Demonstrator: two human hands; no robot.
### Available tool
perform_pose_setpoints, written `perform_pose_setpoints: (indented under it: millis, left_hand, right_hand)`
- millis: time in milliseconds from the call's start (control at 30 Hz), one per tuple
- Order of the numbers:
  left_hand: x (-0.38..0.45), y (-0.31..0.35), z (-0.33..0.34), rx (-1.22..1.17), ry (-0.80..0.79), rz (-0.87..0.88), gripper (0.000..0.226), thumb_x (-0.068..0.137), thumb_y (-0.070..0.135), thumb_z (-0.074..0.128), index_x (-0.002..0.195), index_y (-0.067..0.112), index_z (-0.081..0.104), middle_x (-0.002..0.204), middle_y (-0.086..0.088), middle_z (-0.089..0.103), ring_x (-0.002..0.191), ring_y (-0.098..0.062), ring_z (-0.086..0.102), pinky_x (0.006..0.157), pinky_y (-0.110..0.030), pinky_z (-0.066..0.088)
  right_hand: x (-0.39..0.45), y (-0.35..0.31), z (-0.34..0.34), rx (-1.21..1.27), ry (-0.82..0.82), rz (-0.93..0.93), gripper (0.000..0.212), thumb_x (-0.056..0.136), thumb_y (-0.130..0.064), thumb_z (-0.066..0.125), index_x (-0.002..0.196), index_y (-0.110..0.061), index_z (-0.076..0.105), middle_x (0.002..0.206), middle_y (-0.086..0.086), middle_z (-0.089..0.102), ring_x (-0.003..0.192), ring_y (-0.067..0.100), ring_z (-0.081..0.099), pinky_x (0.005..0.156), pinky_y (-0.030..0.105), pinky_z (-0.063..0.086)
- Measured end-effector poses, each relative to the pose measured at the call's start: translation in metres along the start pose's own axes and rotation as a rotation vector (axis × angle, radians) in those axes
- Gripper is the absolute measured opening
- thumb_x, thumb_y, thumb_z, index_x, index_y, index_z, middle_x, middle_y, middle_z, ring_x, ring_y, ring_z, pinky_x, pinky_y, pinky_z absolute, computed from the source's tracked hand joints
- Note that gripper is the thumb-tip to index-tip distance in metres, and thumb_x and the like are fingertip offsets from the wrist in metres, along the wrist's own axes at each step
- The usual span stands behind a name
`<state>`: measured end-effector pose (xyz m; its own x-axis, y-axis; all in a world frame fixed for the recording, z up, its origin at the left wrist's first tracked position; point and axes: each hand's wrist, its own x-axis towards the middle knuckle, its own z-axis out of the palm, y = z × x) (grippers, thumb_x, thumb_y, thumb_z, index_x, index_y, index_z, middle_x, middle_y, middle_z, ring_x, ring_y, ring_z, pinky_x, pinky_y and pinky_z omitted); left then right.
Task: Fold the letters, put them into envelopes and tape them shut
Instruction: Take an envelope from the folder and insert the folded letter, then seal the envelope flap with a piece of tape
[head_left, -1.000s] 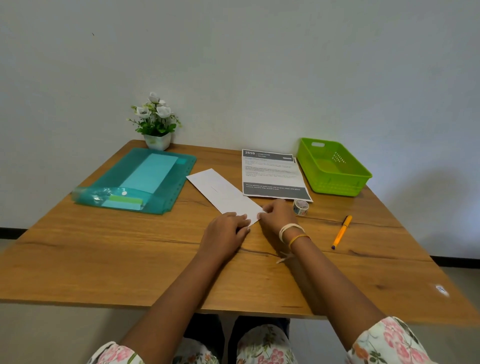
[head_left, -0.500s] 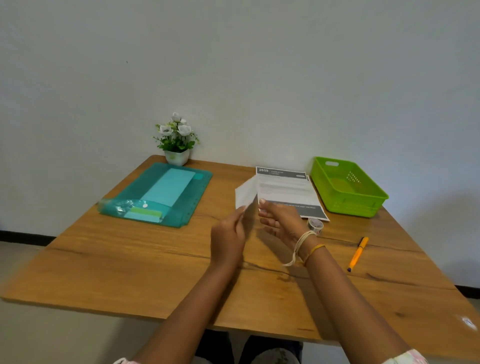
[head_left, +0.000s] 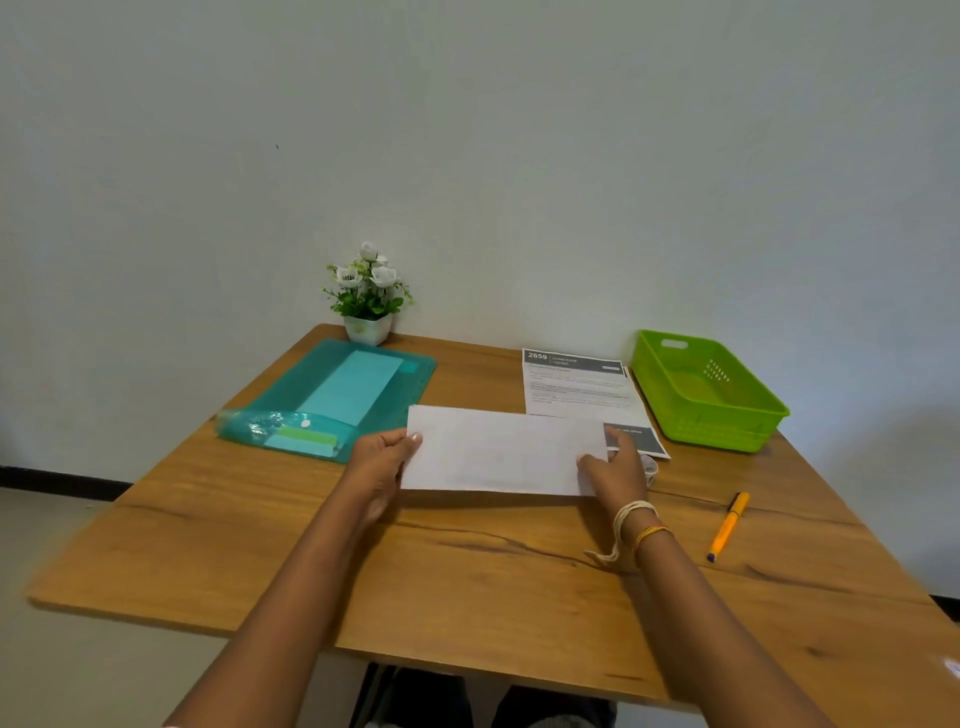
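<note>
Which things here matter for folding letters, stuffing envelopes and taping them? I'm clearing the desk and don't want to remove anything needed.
For the job:
white envelope, held by left hand and right hand
printed letter
tape roll, mostly hidden behind the right hand
teal folder, apparently holding more envelopes

Lying about:
orange pen
green basket, possibly for finished envelopes
flower pot

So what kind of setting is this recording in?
Probably a home or small office desk: a wooden table against a plain wall, with a printed letter, teal document folder and green plastic basket.
</note>
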<state>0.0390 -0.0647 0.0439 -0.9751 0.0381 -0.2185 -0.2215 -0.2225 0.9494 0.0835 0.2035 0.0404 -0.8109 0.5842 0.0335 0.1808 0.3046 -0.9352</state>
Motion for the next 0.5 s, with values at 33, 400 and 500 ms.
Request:
perform_pose_setpoints:
  millis: [33, 400, 500]
  left_hand:
    - [0.002, -0.001, -0.001, 0.069, 0.022, -0.006, 0.02, 0.093, 0.012, 0.06, 0.109, 0.001, 0.067, 0.098, -0.012, 0.071, 0.088, -0.023, 0.067, 0.064, -0.028, 0.056]
    - [-0.004, -0.02, 0.019, 1.209, 0.249, 0.37, 0.028, 0.09, 0.028, 0.064, 0.113, 0.012, 0.064, 0.111, -0.011, 0.063, 0.103, -0.028, 0.058, 0.078, -0.033, 0.045]
    - [-0.01, -0.026, 0.025, 1.388, 0.307, 0.435, 0.031, 0.091, 0.038, 0.06, 0.11, 0.014, 0.066, 0.11, -0.01, 0.06, 0.102, -0.026, 0.055, 0.081, -0.035, 0.047]
  right_hand:
    - [-0.001, 0.003, -0.001, -0.064, 0.006, -0.005, 0.052, 0.084, -0.005, 0.062, 0.134, -0.011, 0.047, 0.128, 0.015, 0.058, 0.112, 0.03, 0.056, 0.087, 0.034, 0.048]
    - [-0.012, 0.028, -0.01, -0.629, 0.005, -0.13, 0.036, 0.084, -0.019, 0.061, 0.119, -0.009, 0.062, 0.115, 0.014, 0.065, 0.1, 0.029, 0.062, 0.079, 0.032, 0.051]
    - [-0.016, 0.032, -0.013, -0.682, 0.046, -0.169, 0.033, 0.087, -0.029, 0.062, 0.113, -0.01, 0.065, 0.113, 0.015, 0.064, 0.099, 0.028, 0.061, 0.081, 0.034, 0.053]
